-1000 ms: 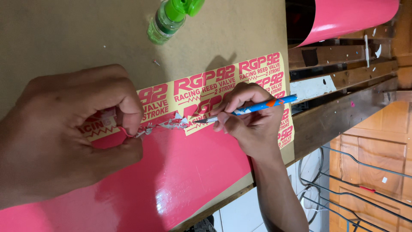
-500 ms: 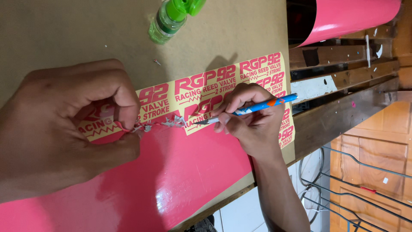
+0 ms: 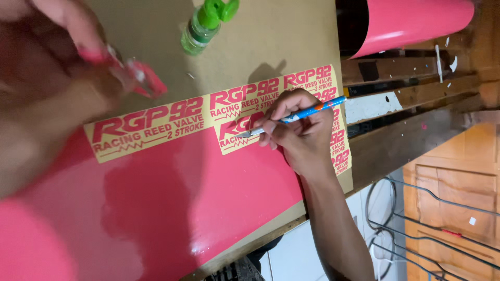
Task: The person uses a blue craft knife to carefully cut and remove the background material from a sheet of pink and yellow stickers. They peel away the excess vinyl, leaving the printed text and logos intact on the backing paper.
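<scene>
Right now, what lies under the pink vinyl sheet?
A brown board shows past the pink vinyl sheet at its upper and right edges. The right hand with its craft knife rests on the sheet. How far the board runs beneath is covered.

**Brown board on a wooden bench**

A flat brown board (image 3: 281,47) carries the work, resting on a rough wooden bench (image 3: 416,135) with dark slats. A glossy pink vinyl sheet (image 3: 172,208) lies across the board's near part, its upper strip showing yellow backing with pink lettering. A small green bottle (image 3: 200,31) lies near the far edge. A pink vinyl roll (image 3: 411,21) rests on the slats beside the board.
</scene>
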